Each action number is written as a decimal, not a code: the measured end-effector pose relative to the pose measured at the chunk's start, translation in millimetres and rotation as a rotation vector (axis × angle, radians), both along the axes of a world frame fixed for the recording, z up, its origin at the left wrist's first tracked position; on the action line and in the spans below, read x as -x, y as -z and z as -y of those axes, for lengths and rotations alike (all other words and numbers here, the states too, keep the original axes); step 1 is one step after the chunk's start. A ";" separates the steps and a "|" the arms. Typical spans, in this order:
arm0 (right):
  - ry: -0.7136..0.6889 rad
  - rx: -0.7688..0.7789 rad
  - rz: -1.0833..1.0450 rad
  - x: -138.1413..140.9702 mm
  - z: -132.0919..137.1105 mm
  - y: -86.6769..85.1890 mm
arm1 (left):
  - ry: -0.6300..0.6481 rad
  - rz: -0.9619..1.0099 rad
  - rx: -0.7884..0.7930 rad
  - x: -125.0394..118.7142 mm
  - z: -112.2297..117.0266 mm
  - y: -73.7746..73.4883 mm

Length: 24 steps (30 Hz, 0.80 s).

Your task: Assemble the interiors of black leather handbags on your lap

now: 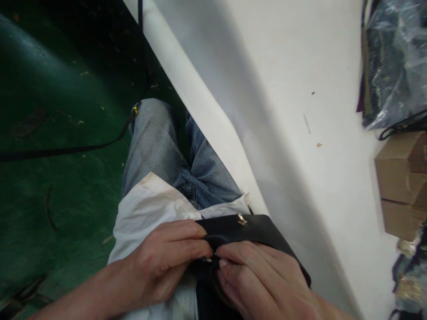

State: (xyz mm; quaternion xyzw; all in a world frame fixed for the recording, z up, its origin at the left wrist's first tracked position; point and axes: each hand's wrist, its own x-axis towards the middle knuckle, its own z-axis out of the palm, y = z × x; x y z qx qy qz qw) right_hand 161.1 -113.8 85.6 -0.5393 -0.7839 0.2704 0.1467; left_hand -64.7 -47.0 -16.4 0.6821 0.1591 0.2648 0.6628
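Observation:
A black bag (233, 229) of smooth, leather-like material rests in my lap against a white shirt. A small gold metal fitting (242, 219) sits near its upper edge. My left hand (173, 249) grips the bag's edge from the left, thumb and fingers pinched together. Close beside it, my right hand (260, 273) is closed on the same part of the bag, its fingertips nearly meeting the left ones. A tiny pale, shiny bit shows between the fingertips, too small to name. The lower part of the bag is hidden behind my right hand.
To the right runs a white-covered table (283, 58) with small specks on it. Clear plastic packs (396, 66), cardboard boxes (396, 186) and bagged gold-coloured parts (408, 289) lie along its far side. A black strap (66, 152) crosses above the green floor (76, 191).

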 end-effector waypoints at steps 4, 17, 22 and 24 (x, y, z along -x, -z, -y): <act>0.010 0.018 -0.008 1.7 1.5 7.0 | -0.025 -0.005 -0.051 1.1 -0.7 0.5; -0.032 0.078 -0.076 -1.3 -19.6 21.8 | 0.026 -0.173 -0.064 8.2 -17.6 -6.0; -0.016 0.018 0.097 7.8 -31.7 40.7 | -0.022 -0.337 -0.233 15.3 -34.6 -7.5; 0.018 0.001 0.116 13.1 -31.7 48.4 | -0.039 -0.387 -0.209 11.2 -36.6 -7.1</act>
